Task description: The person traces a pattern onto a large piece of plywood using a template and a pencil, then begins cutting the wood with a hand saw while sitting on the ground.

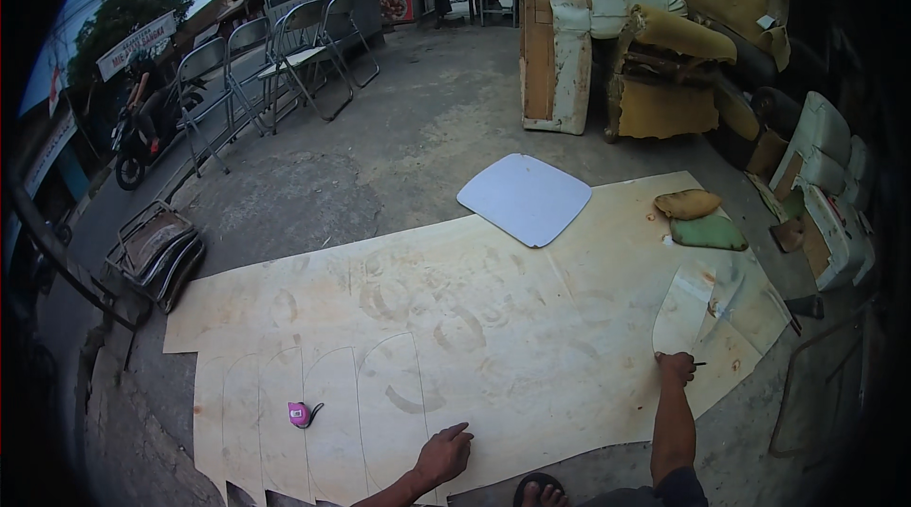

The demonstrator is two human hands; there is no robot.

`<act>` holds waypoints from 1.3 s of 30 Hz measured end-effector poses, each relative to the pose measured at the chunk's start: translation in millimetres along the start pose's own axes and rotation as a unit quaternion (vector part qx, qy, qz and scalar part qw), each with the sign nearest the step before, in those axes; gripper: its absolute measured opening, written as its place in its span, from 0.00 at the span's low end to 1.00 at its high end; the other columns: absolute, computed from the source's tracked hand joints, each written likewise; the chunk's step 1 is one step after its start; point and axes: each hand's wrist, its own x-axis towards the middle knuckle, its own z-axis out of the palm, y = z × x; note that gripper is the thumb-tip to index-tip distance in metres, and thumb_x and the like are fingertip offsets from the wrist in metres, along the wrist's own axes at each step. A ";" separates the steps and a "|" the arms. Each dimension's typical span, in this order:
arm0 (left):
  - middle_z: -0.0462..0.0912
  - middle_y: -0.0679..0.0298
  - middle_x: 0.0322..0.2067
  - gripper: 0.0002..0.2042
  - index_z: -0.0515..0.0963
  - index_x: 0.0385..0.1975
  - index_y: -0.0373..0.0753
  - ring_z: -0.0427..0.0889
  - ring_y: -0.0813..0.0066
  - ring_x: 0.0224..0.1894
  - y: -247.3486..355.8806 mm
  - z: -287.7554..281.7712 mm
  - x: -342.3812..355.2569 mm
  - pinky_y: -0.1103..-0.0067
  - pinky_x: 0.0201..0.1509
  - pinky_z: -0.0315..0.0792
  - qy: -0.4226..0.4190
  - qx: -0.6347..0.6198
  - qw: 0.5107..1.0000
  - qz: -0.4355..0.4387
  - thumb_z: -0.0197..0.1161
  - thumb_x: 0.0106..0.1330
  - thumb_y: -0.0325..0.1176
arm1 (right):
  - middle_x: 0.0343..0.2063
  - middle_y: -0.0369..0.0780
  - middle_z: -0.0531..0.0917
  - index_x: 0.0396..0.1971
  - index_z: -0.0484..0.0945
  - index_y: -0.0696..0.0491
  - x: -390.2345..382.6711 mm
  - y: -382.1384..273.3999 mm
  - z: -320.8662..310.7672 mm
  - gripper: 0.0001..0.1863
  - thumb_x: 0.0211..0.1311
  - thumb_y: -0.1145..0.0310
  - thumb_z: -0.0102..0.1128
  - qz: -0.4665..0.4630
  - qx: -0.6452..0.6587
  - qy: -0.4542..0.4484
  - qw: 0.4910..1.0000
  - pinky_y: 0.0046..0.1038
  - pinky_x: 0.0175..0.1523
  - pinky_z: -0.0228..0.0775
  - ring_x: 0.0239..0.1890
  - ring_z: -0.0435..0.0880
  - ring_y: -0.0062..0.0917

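A large plywood sheet [474, 317] lies flat on the concrete ground, with several arch outlines drawn along its near left part. My left hand [444, 455] rests on its near edge, index finger stretched out, holding nothing. My right hand [677, 367] grips a dark pencil [698, 364] at the base of a pale curved template [685, 308] lying on the sheet's right end. A pink tape measure [300, 414] lies on the sheet to the left of my left hand. My sandalled foot [541, 491] shows at the lower edge.
A pale grey rounded seat board [525, 198] lies on the sheet's far edge. Two cushions, tan [687, 204] and green [709, 233], sit at far right. Stripped sofa frames [607, 52] stand behind, folding chairs [275, 61] at far left, stacked chairs [157, 251] left. A motorbike rider [147, 118] passes.
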 end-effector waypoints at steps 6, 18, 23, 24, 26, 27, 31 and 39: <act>0.80 0.51 0.60 0.13 0.82 0.50 0.37 0.82 0.49 0.57 12.7 27.1 -14.2 0.62 0.59 0.79 -0.091 -0.051 0.994 0.008 0.59 0.69 0.33 | 0.44 0.50 0.84 0.49 0.76 0.63 46.1 38.1 37.3 0.30 0.55 0.59 0.79 -0.079 0.237 0.007 0.968 0.38 0.55 0.78 0.48 0.84 0.41; 0.70 0.42 0.67 0.29 0.66 0.69 0.35 0.68 0.41 0.68 -0.6 14.1 -24.4 0.57 0.71 0.65 0.080 -0.033 0.991 -0.106 0.62 0.68 0.34 | 0.34 0.46 0.86 0.46 0.84 0.60 -270.3 138.3 51.6 0.16 0.63 0.66 0.70 -0.515 0.145 -0.315 0.784 0.35 0.46 0.78 0.36 0.86 0.32; 0.54 0.51 0.78 0.34 0.65 0.73 0.45 0.50 0.48 0.79 -12.9 30.1 -23.8 0.50 0.74 0.50 -0.007 0.088 0.983 -0.162 0.65 0.68 0.45 | 0.45 0.48 0.76 0.60 0.75 0.58 -308.1 152.1 35.9 0.26 0.63 0.67 0.68 -0.635 0.031 -0.358 0.684 0.42 0.47 0.76 0.40 0.82 0.44; 0.53 0.52 0.78 0.34 0.65 0.73 0.46 0.48 0.48 0.80 -19.5 31.4 -30.0 0.51 0.75 0.49 -0.005 0.091 0.984 -0.154 0.65 0.68 0.46 | 0.44 0.48 0.77 0.60 0.75 0.57 -307.7 154.9 39.5 0.27 0.62 0.67 0.69 -0.649 0.038 -0.359 0.670 0.42 0.46 0.77 0.40 0.82 0.44; 0.53 0.53 0.78 0.34 0.65 0.73 0.46 0.47 0.49 0.80 -26.6 30.3 -41.4 0.52 0.76 0.49 -0.004 0.095 0.986 -0.141 0.65 0.68 0.46 | 0.44 0.47 0.77 0.60 0.75 0.56 -305.6 156.7 41.4 0.27 0.61 0.66 0.70 -0.676 0.036 -0.352 0.647 0.42 0.46 0.77 0.40 0.83 0.44; 0.52 0.53 0.78 0.34 0.65 0.74 0.47 0.46 0.50 0.81 -28.7 28.0 -44.2 0.52 0.76 0.49 -0.006 0.096 0.986 -0.135 0.65 0.68 0.46 | 0.43 0.47 0.77 0.59 0.76 0.56 -306.6 155.0 40.1 0.27 0.61 0.66 0.71 -0.689 0.028 -0.343 0.638 0.42 0.45 0.78 0.40 0.83 0.44; 0.52 0.55 0.79 0.36 0.63 0.75 0.49 0.46 0.50 0.81 -23.7 20.5 -46.7 0.51 0.78 0.47 -0.028 0.089 0.987 -0.128 0.65 0.68 0.49 | 0.41 0.45 0.78 0.52 0.78 0.55 -311.2 155.6 38.1 0.23 0.58 0.66 0.73 -0.688 0.011 -0.352 0.635 0.41 0.45 0.78 0.39 0.83 0.43; 0.51 0.57 0.79 0.41 0.60 0.76 0.51 0.43 0.50 0.81 -21.0 15.8 -52.2 0.47 0.81 0.40 -0.100 0.070 0.991 -0.044 0.68 0.64 0.53 | 0.37 0.45 0.79 0.49 0.80 0.55 -313.5 171.5 37.8 0.23 0.53 0.69 0.75 -0.759 0.026 -0.323 0.565 0.39 0.41 0.77 0.38 0.82 0.40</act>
